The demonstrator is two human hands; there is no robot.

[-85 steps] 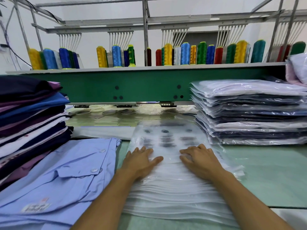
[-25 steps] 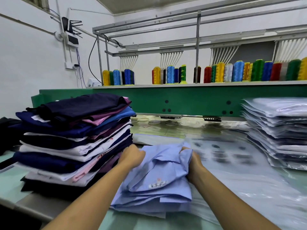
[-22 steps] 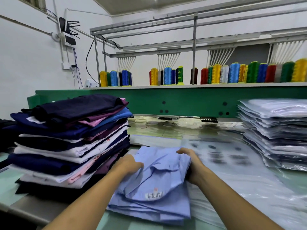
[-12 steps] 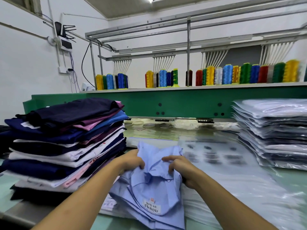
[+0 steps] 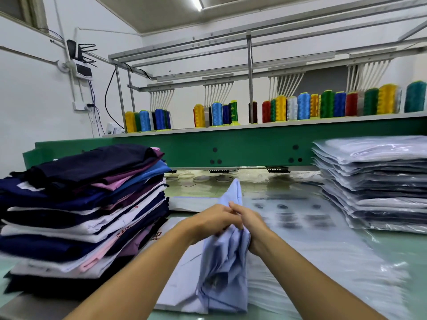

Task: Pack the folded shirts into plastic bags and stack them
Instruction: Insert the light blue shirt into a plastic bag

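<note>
Left hand (image 5: 211, 224) and right hand (image 5: 250, 225) grip the bunched light-blue fabric shirt (image 5: 225, 273) in curled fingers, which next probably needs sliding into the top clear plastic bag (image 5: 307, 250).

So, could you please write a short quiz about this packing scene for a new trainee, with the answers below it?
1. True or false: the light blue fabric shirt lies flat and neatly folded.
2. Where is the stack of shirts packed in clear plastic bags? A) on the person's left B) on the person's right C) on the floor
3. Fill in: on the grey shelf above the green metal beam stands a row of coloured thread ____.

Key: 1 false, the left hand and the right hand grip it, bunched and raised. 2 B. 3 spools.
</note>
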